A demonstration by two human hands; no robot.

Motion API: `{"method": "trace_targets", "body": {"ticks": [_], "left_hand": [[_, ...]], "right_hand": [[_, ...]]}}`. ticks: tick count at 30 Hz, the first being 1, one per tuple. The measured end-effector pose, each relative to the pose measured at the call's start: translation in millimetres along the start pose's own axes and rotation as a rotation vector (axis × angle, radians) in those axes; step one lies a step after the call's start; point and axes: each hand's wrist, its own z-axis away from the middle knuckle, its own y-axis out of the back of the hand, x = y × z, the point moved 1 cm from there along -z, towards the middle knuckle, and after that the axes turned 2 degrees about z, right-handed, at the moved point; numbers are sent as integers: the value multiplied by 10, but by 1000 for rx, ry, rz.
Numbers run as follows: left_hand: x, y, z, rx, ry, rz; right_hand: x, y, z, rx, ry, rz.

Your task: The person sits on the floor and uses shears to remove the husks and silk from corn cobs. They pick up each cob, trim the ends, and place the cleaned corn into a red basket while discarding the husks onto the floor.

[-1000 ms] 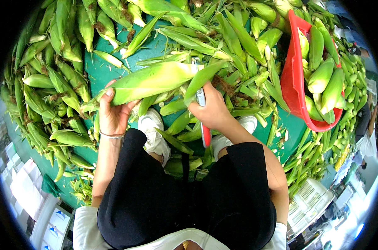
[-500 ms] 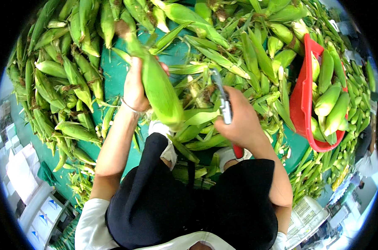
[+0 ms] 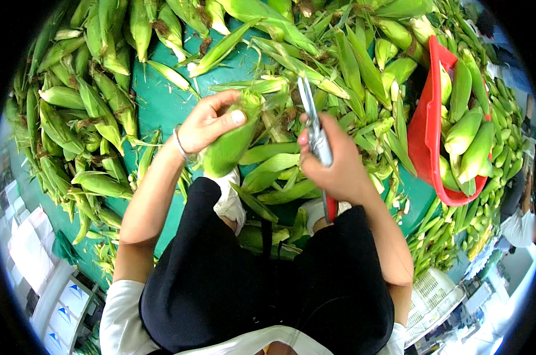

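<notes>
My left hand [image 3: 212, 121] is closed around an ear of corn [image 3: 231, 145] in its green husk, its thumb pressed near the upper end. That upper end looks blunt and pale, with loose shreds about it. In my right hand [image 3: 334, 157] is a pair of scissors [image 3: 319, 139] with silver blades and a red handle. The blades point away from me, slightly parted, just right of the ear and not touching it. Fingers hide part of the scissors. Husk leaves and more husked ears [image 3: 280, 171] lie below, between my white shoes.
A heap of unshucked corn [image 3: 96, 112] covers the left side of the green floor [image 3: 161, 106]. At right, a red basket [image 3: 423, 139] holds several trimmed ears, with a larger pile [image 3: 504, 154] beyond. A white crate [image 3: 430, 305] stands at lower right.
The ear has swung upright and come nearer the scissors; its brown silk tip no longer shows. My left hand has shifted to its upper end. The scissors have moved slightly.
</notes>
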Motion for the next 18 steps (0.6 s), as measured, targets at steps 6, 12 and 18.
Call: {"method": "trace_targets", "body": {"ticks": [6, 12, 18], "left_hand": [[4, -396, -2, 80, 235, 589], [-47, -572, 30, 204, 163, 476], [-48, -458, -352, 417, 225, 861]], "right_hand": [[70, -367, -5, 174, 269, 369], [40, -32, -108, 196, 36, -113], [388, -406, 52, -175, -120, -334]]}}
